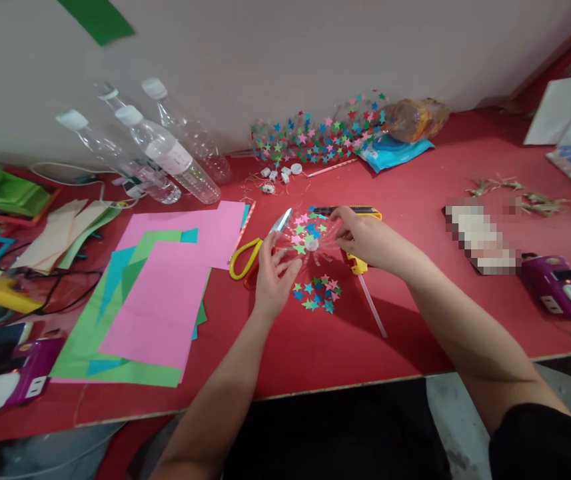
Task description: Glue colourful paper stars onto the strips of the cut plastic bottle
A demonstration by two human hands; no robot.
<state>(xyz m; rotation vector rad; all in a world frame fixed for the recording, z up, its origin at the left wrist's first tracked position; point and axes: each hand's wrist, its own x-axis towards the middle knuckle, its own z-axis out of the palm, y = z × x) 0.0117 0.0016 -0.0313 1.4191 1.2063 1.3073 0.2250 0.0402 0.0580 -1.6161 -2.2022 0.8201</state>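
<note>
A clear plastic bottle piece [312, 244], cut into flared strips and dotted with star stickers, is between my two hands. My left hand [276, 275] has its curved fingers and thumb at the left rim of this piece. At the right rim, my right hand [360, 233] has its fingertips closed on a strip. Loose paper stars [318, 293] in several colours lie just below. Yellow-handled scissors [246, 259] rest beside my left hand. Partly hidden by my right hand are a utility knife [368, 212] and a yellow glue gun with a glue stick [372, 307].
Several clear bottles [175, 160] stand at the back left, behind coloured paper sheets [160, 293]. Star-covered plastic [315, 133] lies along the wall near a blue packet [395, 152]. Small white parts with wire [276, 175] sit before it. A purple power adapter [562, 287] is at right.
</note>
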